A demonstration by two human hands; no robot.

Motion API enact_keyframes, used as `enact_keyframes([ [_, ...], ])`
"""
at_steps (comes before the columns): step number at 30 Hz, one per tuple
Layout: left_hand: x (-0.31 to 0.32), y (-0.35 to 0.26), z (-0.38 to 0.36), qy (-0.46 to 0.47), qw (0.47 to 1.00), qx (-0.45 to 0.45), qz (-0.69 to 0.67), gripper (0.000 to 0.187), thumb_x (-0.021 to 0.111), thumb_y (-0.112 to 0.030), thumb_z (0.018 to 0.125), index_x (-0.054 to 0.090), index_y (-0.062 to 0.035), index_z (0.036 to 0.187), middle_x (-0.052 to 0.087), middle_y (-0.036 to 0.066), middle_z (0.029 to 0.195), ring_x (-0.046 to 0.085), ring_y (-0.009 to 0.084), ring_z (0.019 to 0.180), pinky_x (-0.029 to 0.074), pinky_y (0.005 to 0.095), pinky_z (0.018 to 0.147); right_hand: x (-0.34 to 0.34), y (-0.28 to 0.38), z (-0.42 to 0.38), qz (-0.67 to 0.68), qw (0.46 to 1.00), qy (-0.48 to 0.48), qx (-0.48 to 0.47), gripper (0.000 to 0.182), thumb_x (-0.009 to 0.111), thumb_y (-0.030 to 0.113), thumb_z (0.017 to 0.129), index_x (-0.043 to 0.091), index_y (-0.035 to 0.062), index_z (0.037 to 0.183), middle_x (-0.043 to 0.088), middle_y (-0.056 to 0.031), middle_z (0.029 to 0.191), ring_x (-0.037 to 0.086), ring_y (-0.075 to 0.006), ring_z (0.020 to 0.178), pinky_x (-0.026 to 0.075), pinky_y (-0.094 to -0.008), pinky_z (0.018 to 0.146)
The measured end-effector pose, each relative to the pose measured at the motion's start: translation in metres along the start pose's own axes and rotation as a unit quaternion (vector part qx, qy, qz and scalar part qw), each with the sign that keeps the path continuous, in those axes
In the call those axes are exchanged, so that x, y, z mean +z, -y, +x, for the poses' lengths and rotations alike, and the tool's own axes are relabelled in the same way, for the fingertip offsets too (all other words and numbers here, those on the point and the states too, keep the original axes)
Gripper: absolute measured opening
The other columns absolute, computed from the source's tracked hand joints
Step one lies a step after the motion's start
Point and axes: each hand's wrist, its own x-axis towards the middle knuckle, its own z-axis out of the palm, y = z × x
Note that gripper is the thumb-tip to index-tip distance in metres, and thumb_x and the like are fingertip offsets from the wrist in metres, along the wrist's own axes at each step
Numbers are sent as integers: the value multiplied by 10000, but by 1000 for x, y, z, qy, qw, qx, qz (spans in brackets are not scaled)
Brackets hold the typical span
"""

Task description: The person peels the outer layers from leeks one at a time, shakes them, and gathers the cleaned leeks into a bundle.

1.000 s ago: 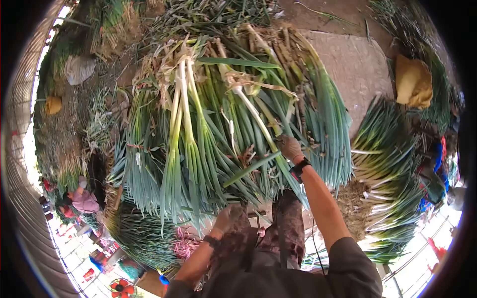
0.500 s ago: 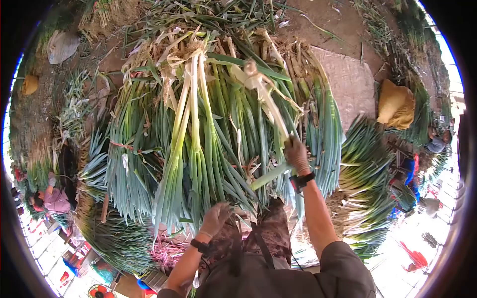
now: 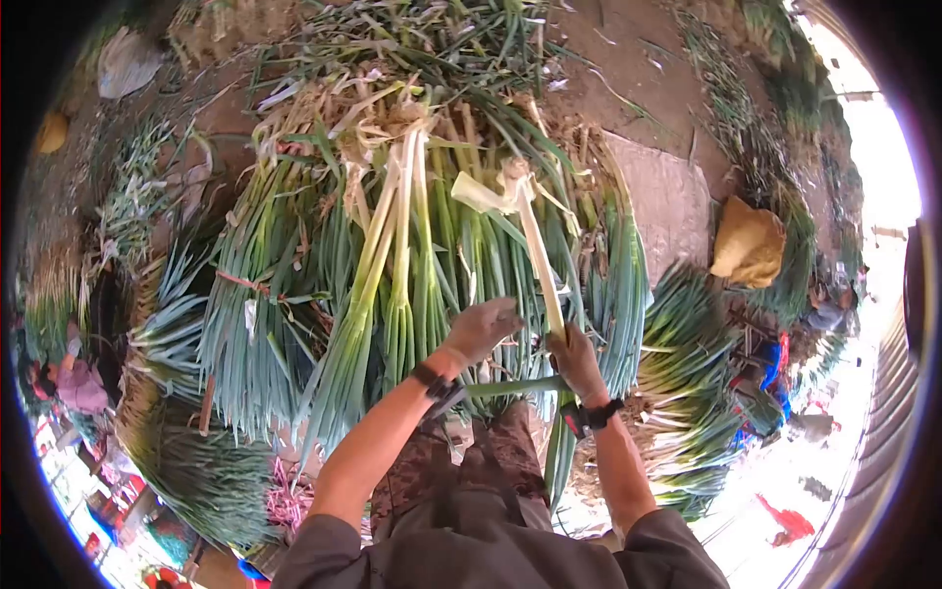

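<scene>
My right hand (image 3: 579, 365), gloved, is wrapped round a large green onion (image 3: 536, 245). Its pale stalk and root end point away from me, with a loose peeling layer (image 3: 481, 193) hanging off near the roots. The onion's green leaves hang past my right wrist, one of them reaching sideways to the left. To the left, my gloved left hand (image 3: 483, 329) is apart from the stalk, fingers stretched towards it and holding nothing. Beneath both hands lies a big heap of green onions (image 3: 451, 226), where several cleaner, pale-stalked ones (image 3: 397, 226) rest on top.
Trimmed leaves (image 3: 422, 39) litter the ground beyond the heap. A flat cardboard-like sheet (image 3: 667, 201) and a tan sack (image 3: 749, 241) lie to the right. More onions (image 3: 677, 393) are laid in rows on the right, with others (image 3: 201, 471) at lower left. A person (image 3: 78, 383) is at far left.
My left hand has risen up and right towards the held onion. My right hand, still gripping it, has come slightly lower and left. The view has shifted a little.
</scene>
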Motion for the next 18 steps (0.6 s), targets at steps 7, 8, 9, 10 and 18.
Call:
enact_keyframes([
  [7,40,-1,94,-90,942,-41,-319,294,624,-209,1028,451,-8,1153,642,98,837,670,200,673,580,336,650,8,0,-56,22,997,76,23,364,619,324,1026,558,-35,1012,626,-168,676,627,-250,596,468,-421,555],
  [8,43,3,102,-101,949,-50,-293,293,623,-213,1030,452,-5,1146,638,96,829,663,198,653,579,338,624,6,-1,-65,3,997,80,24,370,620,331,1023,558,-34,1009,629,-179,679,647,-274,608,469,-434,562],
  [9,51,6,109,-108,955,-60,-269,293,622,-216,1031,453,-2,1138,633,94,820,656,197,634,578,339,599,7,-12,-71,44,995,75,57,355,633,316,1008,550,-29,1001,632,-220,691,669,-374,647,475,-459,575],
  [10,60,8,114,-113,961,-67,-242,293,620,-220,1033,454,0,1131,629,91,812,649,196,615,577,341,574,2,-16,-76,20,996,70,58,352,637,312,1003,544,-28,1006,631,-230,695,663,-398,654,476,-468,579],
  [18,75,8,136,-298,901,-74,-307,276,639,-263,1023,605,-4,1113,626,67,774,624,132,596,541,304,472,-29,-28,-108,-84,995,56,9,296,656,219,990,510,-36,951,593,-271,679,620,-469,634,447,-491,556],
])
